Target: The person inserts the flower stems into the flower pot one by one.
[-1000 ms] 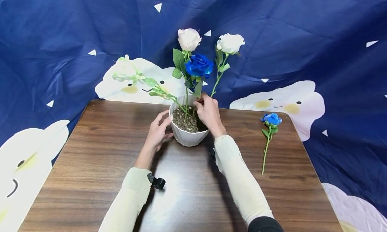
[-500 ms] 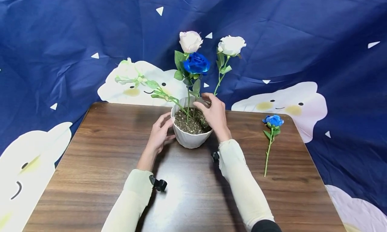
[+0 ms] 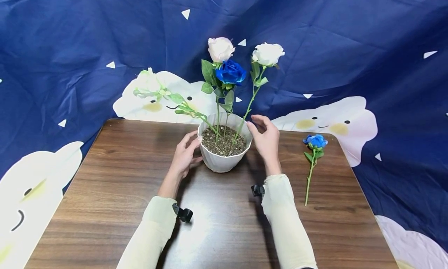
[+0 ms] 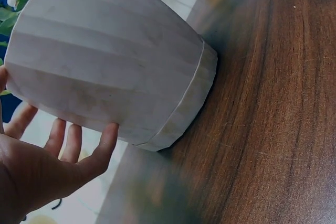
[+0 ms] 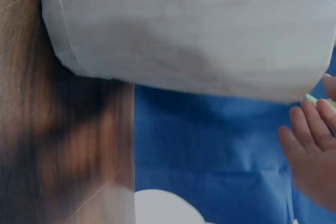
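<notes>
A white fluted flowerpot [image 3: 221, 163] filled with dark soil [image 3: 224, 146] stands near the table's back edge. My left hand [image 3: 183, 154] holds its left side, thumb at the rim and fingers along the wall, as the left wrist view also shows. To the right of the rim, my right hand [image 3: 267, 140] is loosely spread with nothing in it. Rising from the soil are a blue rose [image 3: 231, 72], a pale pink rose [image 3: 221, 50] and a white rose [image 3: 268, 54] tilted right. Another whitish rose [image 3: 147, 82] leans far out to the left.
A second blue rose [image 3: 315, 140] lies on the right part of the brown wooden table [image 3: 224, 222], its stem pointing toward me. Behind the table hangs a dark blue cloth [image 3: 87, 35] with smiling clouds and small white triangles.
My right hand has let go of a stem among the flowers and drawn back to the right, outside the pot. The left hand keeps its place on the pot.
</notes>
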Demonstrator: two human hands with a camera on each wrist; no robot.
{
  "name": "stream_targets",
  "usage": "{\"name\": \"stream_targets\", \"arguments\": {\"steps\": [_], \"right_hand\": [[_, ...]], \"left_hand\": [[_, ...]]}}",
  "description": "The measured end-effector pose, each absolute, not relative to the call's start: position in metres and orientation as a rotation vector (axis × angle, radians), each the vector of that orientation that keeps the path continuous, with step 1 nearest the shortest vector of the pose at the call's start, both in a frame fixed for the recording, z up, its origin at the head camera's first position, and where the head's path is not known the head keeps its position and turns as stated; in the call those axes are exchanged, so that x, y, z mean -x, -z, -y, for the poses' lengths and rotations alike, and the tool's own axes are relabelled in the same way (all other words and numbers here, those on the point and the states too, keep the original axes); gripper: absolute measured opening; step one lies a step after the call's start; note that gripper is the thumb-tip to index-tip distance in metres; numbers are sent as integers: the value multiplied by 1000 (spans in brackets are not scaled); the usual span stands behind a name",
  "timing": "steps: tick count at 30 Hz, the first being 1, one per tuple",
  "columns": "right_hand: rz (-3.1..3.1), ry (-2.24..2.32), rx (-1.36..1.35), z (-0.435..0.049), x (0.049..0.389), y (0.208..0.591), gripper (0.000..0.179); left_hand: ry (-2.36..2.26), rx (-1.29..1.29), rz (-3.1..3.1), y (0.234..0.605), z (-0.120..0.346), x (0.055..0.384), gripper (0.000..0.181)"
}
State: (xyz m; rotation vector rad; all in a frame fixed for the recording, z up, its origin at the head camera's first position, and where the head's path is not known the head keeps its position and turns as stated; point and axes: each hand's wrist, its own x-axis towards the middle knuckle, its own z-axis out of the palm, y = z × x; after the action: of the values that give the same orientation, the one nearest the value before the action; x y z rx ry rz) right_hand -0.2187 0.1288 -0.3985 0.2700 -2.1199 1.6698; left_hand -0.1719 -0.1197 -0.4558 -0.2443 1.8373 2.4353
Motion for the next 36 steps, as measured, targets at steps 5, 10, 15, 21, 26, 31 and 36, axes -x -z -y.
{"name": "stream_targets", "arguments": {"steps": [5, 10, 15, 21, 26, 31, 36], "right_hand": [[2115, -1654, -167, -149, 214, 406, 25], [2093, -1671, -30, -170, 208, 414, 28], [2070, -1692, 69, -191, 202, 419, 32], [2099, -1666, 238, -222, 191, 430, 35], [2089, -1681, 374, -248, 180, 440, 36], [2054, -1636, 468, -269, 176, 452, 34], [2130, -1540, 575, -290, 171, 462, 30]], "left_hand": [[-2438, 236, -1839, 456, 119, 172, 45], [-2441, 221, -1841, 455, 119, 172, 45], [-2440, 231, -1841, 455, 120, 172, 45], [-2432, 237, -1843, 455, 119, 172, 45], [-2426, 238, -1848, 456, 119, 171, 44], [-2427, 248, -1842, 457, 119, 171, 45], [-2432, 234, -1844, 456, 119, 171, 46]]}}
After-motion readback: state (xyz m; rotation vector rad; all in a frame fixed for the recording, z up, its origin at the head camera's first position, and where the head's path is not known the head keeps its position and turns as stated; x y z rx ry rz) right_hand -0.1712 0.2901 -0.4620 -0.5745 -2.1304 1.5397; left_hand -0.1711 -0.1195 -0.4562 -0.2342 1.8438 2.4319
